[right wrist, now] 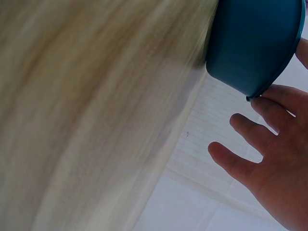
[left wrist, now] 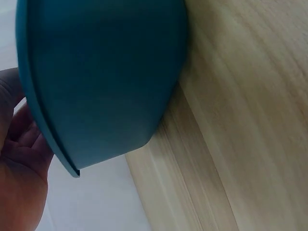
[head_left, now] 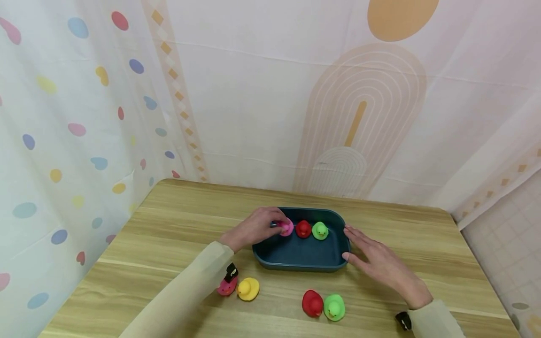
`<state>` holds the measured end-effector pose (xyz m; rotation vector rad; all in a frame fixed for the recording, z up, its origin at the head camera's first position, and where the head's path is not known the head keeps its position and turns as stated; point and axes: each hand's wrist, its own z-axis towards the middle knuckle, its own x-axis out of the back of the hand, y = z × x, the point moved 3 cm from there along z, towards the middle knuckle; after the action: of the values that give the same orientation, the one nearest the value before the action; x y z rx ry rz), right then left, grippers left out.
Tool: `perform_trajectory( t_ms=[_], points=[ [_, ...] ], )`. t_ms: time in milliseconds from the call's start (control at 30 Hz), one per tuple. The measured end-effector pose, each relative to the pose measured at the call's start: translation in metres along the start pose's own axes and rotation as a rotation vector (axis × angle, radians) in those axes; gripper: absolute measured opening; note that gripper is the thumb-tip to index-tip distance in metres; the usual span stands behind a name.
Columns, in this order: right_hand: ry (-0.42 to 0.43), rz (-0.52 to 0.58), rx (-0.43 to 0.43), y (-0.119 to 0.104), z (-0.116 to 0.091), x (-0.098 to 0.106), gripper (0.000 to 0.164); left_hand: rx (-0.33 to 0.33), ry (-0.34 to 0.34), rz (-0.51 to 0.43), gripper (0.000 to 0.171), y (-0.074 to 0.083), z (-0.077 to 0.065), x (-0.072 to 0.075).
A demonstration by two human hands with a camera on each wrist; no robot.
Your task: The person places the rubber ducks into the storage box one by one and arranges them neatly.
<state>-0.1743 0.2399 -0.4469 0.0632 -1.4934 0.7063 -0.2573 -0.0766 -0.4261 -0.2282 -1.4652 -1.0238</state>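
A dark blue-green tray [head_left: 302, 262] stands on the table. Over its left end my left hand [head_left: 258, 227] reaches in, thumb and fingers holding a pink rubber duck [head_left: 287, 228]. To that duck's right sit a red duck [head_left: 303, 229] and a green duck [head_left: 320, 231] in a row along the far side. My right hand [head_left: 378, 260] lies at the tray's right end, fingertips touching the rim; in the right wrist view its fingers [right wrist: 236, 163] are extended and spread. From the left wrist, the tray's side [left wrist: 106, 86] hides the pink duck.
Nearer me on the wooden table [head_left: 169, 225] are a pink duck [head_left: 227, 287] beside a yellow duck [head_left: 248, 289], partly behind my left sleeve, and a red duck [head_left: 313, 303] beside a green one [head_left: 334, 308]. A patterned curtain [head_left: 253, 117] hangs behind the table.
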Motion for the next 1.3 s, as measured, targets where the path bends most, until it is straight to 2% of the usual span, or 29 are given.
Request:
perform_trajectory(
  t_ms=[367, 733, 1067, 1300],
  points=[
    [0.002, 0.004, -0.001, 0.000, 0.000, 0.000, 0.067, 0.042, -0.021, 0.010, 0.019, -0.002, 0.007, -0.005],
    [-0.005, 0.004, -0.005, 0.000, -0.001, 0.001, 0.068, 0.042, -0.036, 0.014, 0.018, -0.009, 0.011, -0.013],
    [-0.009, 0.013, -0.009, -0.001, -0.001, 0.000, 0.068, 0.009, -0.024, 0.043, 0.015, -0.009, 0.017, -0.015],
    [-0.012, 0.013, -0.012, 0.000, 0.000, 0.000, 0.068, 0.019, -0.032, 0.049, 0.015, -0.007, 0.018, -0.016]
  ],
)
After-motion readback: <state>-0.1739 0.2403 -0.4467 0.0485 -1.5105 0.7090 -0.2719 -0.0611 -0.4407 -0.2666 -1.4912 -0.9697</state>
